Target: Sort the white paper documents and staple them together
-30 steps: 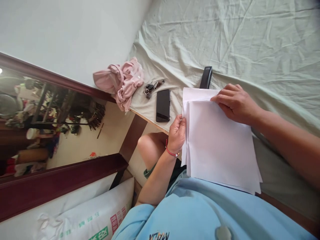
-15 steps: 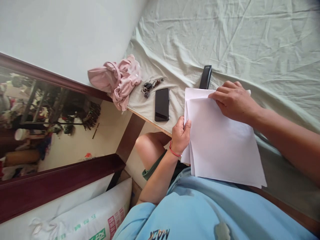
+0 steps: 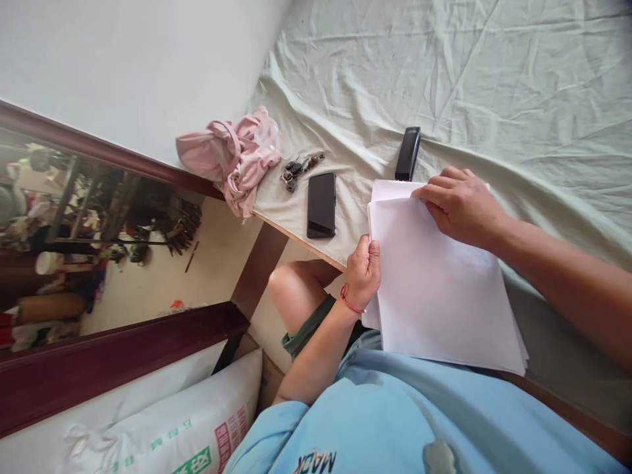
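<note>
Several white paper sheets (image 3: 439, 289) form a loose stack in front of my blue shirt, their edges not lined up. My left hand (image 3: 363, 271), with a red string on the wrist, is closed on the stack's left edge, thumb on top. At the far edge my right hand (image 3: 461, 201) pinches the sheets between thumb and fingers; its fingertips are partly hidden. Just beyond the paper lies a black stapler-like object (image 3: 408, 153), its near end against the sheets' far edge. A black smartphone (image 3: 321, 205) rests left of the stack.
A pale green sheet (image 3: 494, 85) covers the wrinkled surface. Keys (image 3: 292, 172) and a crumpled pink cloth (image 3: 251, 155) lie near its left edge. A dark red framed mirror (image 3: 123, 336) leans at the left, with a white printed sack (image 3: 197, 415) below.
The stack has shifted slightly toward me and its left edges sit closer together. Both hands keep hold of it. The phone, keys and cloth stay where they were.
</note>
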`<state>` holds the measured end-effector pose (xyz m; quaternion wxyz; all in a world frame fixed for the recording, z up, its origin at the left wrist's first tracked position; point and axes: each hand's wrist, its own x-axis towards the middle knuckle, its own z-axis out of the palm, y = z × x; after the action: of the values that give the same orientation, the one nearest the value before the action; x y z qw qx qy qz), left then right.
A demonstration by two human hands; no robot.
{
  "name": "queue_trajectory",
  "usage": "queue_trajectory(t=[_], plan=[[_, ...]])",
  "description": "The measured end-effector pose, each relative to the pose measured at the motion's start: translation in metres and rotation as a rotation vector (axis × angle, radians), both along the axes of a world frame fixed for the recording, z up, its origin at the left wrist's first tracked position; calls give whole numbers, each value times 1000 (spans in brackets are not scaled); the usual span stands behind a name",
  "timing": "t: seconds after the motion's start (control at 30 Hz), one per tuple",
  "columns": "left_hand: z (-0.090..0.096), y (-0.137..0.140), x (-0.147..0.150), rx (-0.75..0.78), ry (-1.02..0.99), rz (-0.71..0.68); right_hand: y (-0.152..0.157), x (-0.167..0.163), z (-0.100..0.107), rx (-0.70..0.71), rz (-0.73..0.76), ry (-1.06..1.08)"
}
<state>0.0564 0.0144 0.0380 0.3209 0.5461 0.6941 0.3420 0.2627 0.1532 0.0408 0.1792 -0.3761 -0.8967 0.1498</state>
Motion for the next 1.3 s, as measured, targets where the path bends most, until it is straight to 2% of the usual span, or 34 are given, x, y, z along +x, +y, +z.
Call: queue_trajectory(t=[0.2,0.47,0.63,0.73,0.93,1.07,1.13,1.23,1.3], plan=[[-1,1,2,37,46,-1,-6,-4,4,64,-47,115],[1,-3,1,9,-45,-10,8,-8,8,-108,72,200],[2,-8,-1,-41,-81,-1,13,-15,3,-143,-62,268],[3,-10,-1,-53,-77,-15,13,-18,0,-126,-119,267],[4,-10,0,-48,-76,-25,5,-21,-2,-105,-128,253],[1,-13,-1,-22,-70,-35,-3,-22,5,0,-156,219],[0,-15,-1,-18,-100,-41,-5,-23,9,18,-131,198],[-1,-17,-2,-27,-154,-54,-6,-24,14,-79,-26,131],[0,-18,-2,-40,-164,-73,-8,-25,17,-64,-2,127]])
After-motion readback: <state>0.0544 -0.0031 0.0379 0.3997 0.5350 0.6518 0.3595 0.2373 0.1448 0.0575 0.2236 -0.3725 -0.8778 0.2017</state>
